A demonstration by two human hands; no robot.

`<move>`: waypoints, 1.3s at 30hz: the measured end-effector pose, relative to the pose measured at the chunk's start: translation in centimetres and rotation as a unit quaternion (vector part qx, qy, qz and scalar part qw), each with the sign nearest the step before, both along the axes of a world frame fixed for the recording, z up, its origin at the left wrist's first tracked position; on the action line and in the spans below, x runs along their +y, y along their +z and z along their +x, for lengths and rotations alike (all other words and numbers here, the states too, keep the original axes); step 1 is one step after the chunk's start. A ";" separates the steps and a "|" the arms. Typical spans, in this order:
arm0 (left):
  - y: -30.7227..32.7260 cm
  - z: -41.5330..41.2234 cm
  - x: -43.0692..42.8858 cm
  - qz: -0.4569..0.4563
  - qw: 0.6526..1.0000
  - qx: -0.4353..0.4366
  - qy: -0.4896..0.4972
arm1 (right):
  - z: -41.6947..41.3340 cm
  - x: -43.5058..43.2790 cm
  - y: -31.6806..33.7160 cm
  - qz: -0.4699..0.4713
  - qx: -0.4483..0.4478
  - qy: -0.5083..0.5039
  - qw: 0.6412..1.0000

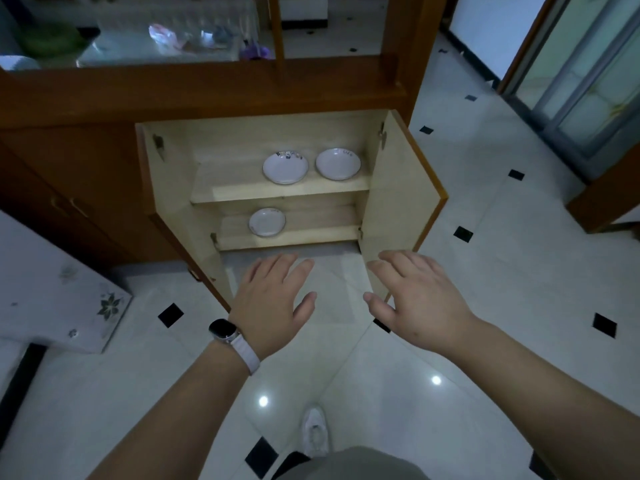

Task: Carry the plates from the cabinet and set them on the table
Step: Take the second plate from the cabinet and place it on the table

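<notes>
Nearest, hovering palms-down over floor: left hand with watch, right hand, both spread wide, holding nothing. Beyond, standing open: cabinet, both doors swung out. Sitting inside: lower plate on bottom shelf, left plate and right plate side by side on upper shelf.

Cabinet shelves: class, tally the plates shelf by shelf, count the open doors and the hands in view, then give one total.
Plates on the upper shelf: 2, left plate and right plate
Plates on the lower shelf: 1, lower plate
Open cabinet doors: 2, left door and right door
Empty hands: 2, left hand and right hand
Total: 7
</notes>
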State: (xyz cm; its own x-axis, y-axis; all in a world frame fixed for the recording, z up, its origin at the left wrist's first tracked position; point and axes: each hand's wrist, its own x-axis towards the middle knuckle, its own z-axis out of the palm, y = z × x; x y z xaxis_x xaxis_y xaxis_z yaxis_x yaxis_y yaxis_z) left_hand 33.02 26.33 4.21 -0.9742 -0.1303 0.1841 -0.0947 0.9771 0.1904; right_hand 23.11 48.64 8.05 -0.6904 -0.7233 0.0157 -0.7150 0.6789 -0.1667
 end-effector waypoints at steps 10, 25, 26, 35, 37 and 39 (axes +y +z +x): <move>-0.3 -5.3 -9.5 0.015 1.000 -0.001 0.015 | -6.4 -9.4 0.2 0.021 0.000 0.019 1.000; -1.9 -20.9 -17.3 -0.018 0.995 -0.098 0.030 | -23.7 -18.5 -5.3 -0.029 -0.035 0.032 0.998; -1.9 -22.3 -17.8 -0.022 0.994 -0.104 0.030 | -25.2 -19.3 -5.4 -0.023 -0.043 0.039 0.998; -2.9 -31.0 -21.1 -0.014 0.992 -0.110 0.058 | -35.2 -23.9 -6.7 -0.005 -0.064 0.083 0.994; -3.3 -31.6 -21.9 -0.014 0.991 -0.120 0.063 | -36.3 -24.6 -6.9 -0.005 -0.070 0.080 0.994; -3.9 -32.3 -23.0 -0.016 0.989 -0.125 0.071 | -37.4 -25.4 -7.4 0.000 -0.078 0.084 0.993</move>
